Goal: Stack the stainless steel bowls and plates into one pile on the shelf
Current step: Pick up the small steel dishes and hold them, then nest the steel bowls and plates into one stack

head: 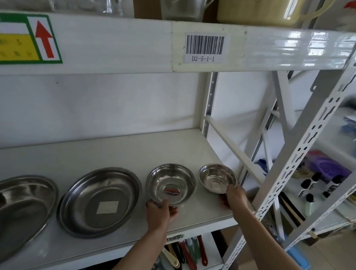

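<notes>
Now left hand (160, 212) pinching near rim of medium round stainless steel bowl (171, 184), right hand (233, 197) gripping small round steel bowl (218, 178), two wide steel plates (99, 201) left of both hands, all on white shelf (108, 151)

Four stainless steel vessels sit in a row along the front of the white shelf board (112, 151), across the lower half of the frame: a large oval steel plate (9, 213) at the lower left edge, a round steel plate (99, 201) right of it, then a medium round steel bowl (171, 184), and a small round steel bowl (218, 178) furthest right. The left hand (161, 212) is on the medium bowl's near rim, the right hand (233, 199) on the small bowl's.
</notes>
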The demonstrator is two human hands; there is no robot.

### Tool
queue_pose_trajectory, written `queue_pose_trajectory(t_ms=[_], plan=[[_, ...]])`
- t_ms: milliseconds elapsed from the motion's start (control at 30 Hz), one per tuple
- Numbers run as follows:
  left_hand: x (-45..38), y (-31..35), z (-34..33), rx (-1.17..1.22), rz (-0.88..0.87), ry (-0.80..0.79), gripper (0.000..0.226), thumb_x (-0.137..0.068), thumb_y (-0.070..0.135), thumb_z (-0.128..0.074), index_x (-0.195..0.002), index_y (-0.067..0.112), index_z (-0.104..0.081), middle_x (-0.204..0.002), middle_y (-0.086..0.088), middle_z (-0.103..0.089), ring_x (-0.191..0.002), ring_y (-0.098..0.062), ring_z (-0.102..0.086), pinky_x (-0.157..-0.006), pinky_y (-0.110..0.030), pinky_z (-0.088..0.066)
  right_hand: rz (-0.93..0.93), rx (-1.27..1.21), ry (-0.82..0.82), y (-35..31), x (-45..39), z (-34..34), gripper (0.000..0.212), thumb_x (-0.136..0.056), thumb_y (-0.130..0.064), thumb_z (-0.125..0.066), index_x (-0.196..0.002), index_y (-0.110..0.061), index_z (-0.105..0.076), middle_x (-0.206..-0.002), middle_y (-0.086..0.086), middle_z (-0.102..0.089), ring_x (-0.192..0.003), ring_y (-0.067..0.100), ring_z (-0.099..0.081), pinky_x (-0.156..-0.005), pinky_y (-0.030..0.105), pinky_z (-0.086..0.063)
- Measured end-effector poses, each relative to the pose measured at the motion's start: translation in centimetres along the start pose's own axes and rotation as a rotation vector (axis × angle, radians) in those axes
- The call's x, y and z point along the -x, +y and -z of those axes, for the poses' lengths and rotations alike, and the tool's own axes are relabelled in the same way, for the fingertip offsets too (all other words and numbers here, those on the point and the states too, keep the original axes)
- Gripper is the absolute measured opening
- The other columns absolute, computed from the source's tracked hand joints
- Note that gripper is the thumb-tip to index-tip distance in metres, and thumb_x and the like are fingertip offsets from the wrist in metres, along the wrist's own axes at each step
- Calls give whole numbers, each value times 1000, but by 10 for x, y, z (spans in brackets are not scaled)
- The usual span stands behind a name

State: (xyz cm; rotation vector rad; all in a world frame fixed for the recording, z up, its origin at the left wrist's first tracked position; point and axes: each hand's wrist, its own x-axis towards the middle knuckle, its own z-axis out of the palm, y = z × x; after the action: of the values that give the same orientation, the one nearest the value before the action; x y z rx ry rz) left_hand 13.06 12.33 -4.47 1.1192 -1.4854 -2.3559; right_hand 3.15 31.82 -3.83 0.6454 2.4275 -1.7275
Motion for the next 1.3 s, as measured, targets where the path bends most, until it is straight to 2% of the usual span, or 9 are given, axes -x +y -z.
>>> queue_pose_trajectory(t_ms=[133,267,400,533,667,867,1100,1200,1300], plan=[[3,3,3,-9,9,-53,35,-92,17,-62,-118,-4,-53,-111,-33,-64,-95,-37,-69,-69,-41,-63,-1,78,6,-3,5,3,38,-98,-23,-40,-123,1,-55,-82,18,-63,-69,28,-58,-60,35,-48],[12,5,11,-19,18,-59,35,-92,22,-61,-103,-12,-59,-97,-33,-68,-84,-36,-69,-83,-48,-59,-1,143,46,-2,1,2,55,-95,-45,-44,-124,2,-53,-94,22,-69,-81,34,-66,-72,42,-57],[28,6,17,-107,-65,-42,37,-93,30,-59,-89,-7,-60,-68,-20,-65,-55,-26,-64,-57,-36,-60,0,198,147,-8,20,7,58,-97,-48,-42,-134,-3,-44,-128,24,-60,-117,43,-57,-96,48,-47],[44,9,15,-242,-184,-41,40,-96,37,-53,-79,1,-57,-59,-10,-59,-43,-16,-55,-46,-27,-46,67,163,316,-13,34,11,45,-97,-46,-45,-120,-8,-49,-124,21,-63,-113,42,-59,-93,47,-46],[53,26,6,-249,-245,-107,39,-97,35,-50,-69,10,-57,-51,-4,-53,-39,-11,-46,-41,-24,-37,128,120,361,-26,41,9,42,-95,-45,-46,-119,-11,-50,-120,19,-64,-109,40,-59,-90,46,-44],[56,56,4,-165,-254,-169,37,-99,28,-47,-70,6,-54,-52,-4,-49,-39,-12,-38,-38,-23,-30,242,82,279,-53,56,-14,39,-92,-50,-47,-107,-16,-57,-99,9,-67,-94,32,-64,-86,45,-50],[55,86,36,-152,-292,-97,37,-101,31,-43,-76,9,-60,-54,-1,-53,-42,-11,-43,-38,-20,-34,409,171,117,-84,85,-69,40,-99,-45,-42,-99,-10,-62,-87,10,-67,-79,27,-63,-76,40,-50],[53,101,56,-133,-269,-61,40,-99,40,-43,-74,13,-59,-58,-3,-53,-44,-12,-44,-40,-23,-36,473,164,43,-98,98,-97,43,-98,-43,-44,-102,-7,-67,-93,12,-70,-85,30,-66,-82,45,-53],[52,119,79,-125,-236,19,42,-100,41,-41,-72,14,-58,-58,-3,-51,-44,-9,-47,-42,-18,-40,499,176,-15,-113,113,-124,41,-97,-40,-47,-104,-7,-70,-103,12,-72,-97,34,-65,-78,35,-45]])
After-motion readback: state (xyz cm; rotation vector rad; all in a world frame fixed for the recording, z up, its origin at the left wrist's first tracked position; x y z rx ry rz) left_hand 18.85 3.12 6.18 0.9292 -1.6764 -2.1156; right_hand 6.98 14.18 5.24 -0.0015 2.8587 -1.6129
